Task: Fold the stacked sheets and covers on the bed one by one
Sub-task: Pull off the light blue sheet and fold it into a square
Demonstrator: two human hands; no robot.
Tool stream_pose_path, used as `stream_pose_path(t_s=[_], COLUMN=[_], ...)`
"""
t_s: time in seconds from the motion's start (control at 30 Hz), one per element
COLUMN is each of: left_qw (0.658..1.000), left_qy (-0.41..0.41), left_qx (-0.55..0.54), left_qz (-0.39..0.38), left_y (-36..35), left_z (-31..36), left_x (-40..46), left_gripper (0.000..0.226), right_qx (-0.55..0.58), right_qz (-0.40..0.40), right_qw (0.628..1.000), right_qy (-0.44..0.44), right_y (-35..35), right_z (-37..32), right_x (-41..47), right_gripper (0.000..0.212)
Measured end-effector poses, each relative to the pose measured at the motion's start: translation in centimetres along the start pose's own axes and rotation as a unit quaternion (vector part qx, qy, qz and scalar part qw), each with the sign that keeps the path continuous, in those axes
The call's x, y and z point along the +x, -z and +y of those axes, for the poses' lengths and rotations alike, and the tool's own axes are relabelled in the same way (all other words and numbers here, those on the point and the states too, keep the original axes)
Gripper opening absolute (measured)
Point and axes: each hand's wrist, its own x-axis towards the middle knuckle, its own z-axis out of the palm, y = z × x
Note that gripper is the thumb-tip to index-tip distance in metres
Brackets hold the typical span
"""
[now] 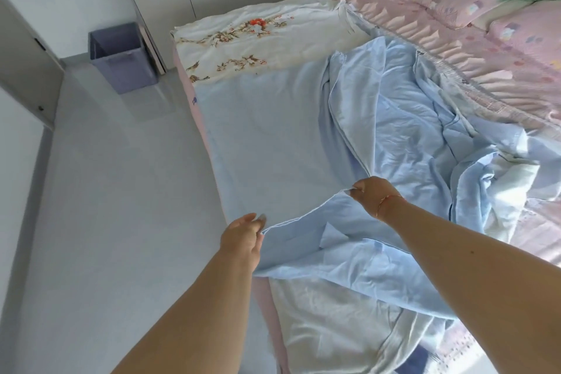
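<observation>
Fingers of the left hand (243, 232) and right hand (372, 191) pinch one edge of the blue sheet (273, 136) spread on the bed (455, 18); thin pinches—a tug could slip it, skewing the fold.

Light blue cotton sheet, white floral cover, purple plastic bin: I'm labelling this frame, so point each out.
light blue cotton sheet (273, 136), head view, its flat spread part
white floral cover (258, 39), head view, its middle
purple plastic bin (127, 70), head view, its front wall
</observation>
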Motion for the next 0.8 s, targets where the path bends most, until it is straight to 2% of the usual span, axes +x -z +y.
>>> stream_pose_path(t_s=[0.07,0.13,0.2,0.3,0.33,0.4,0.43,0.5,0.53,0.6,0.7,0.8], left_qw=[0.997,0.994,0.993,0.986,0.985,0.983,0.981,0.977,0.976,0.971,0.964,0.964], left_qy=[0.034,0.063,0.070,0.085,0.086,0.082,0.085,0.086,0.087,0.089,0.096,0.098], left_qx=[0.005,-0.019,-0.064,-0.141,-0.149,-0.164,-0.174,-0.193,-0.201,-0.222,-0.247,-0.246], left_qz=[-0.062,-0.085,-0.069,-0.014,-0.010,-0.011,-0.014,-0.022,-0.022,-0.020,-0.011,-0.012], left_y=[-0.4,-0.7,-0.8,-0.7,-0.7,-0.9,-0.9,-1.0,-1.0,-1.0,-0.8,-0.4], left_z=[-1.2,-2.0,-2.7,-3.9,-4.2,-4.6,-4.7,-5.0,-5.0,-5.2,-5.1,-5.1], left_x=[0.5,1.1,1.7,2.3,2.6,2.9,3.0,3.2,3.3,3.5,3.6,3.8], left_gripper=[0.035,0.042,0.038,0.014,0.020,0.030,0.031,0.033,0.032,0.025,0.012,0.013], right_qx=[0.034,0.072,0.136,0.263,0.284,0.255,0.218,0.144,0.125,0.101,0.084,0.011], right_qz=[-0.006,-0.008,-0.004,0.019,0.049,0.088,0.075,-0.008,-0.042,-0.064,-0.078,-0.165], right_qw=[0.999,0.997,0.990,0.964,0.957,0.962,0.972,0.988,0.990,0.992,0.990,0.982], right_qy=[-0.018,-0.024,-0.025,-0.020,-0.027,-0.047,-0.050,-0.046,-0.044,-0.038,-0.088,-0.093], right_y=[-0.9,-2.3,-4.2,-7.3,-8.2,-9.8,-10.6,-11.9,-12.5,-13.6,-13.6,-12.2], right_z=[0.6,1.3,1.9,2.2,2.3,2.5,2.6,2.7,2.6,2.4,1.6,0.2], right_x=[0.1,0.5,0.5,-0.1,-0.3,-0.5,-0.4,-0.3,-0.2,0.3,0.8,0.4], right_gripper=[0.037,0.034,0.032,0.046,0.046,0.034,0.028,0.013,0.014,0.037,0.065,0.055])
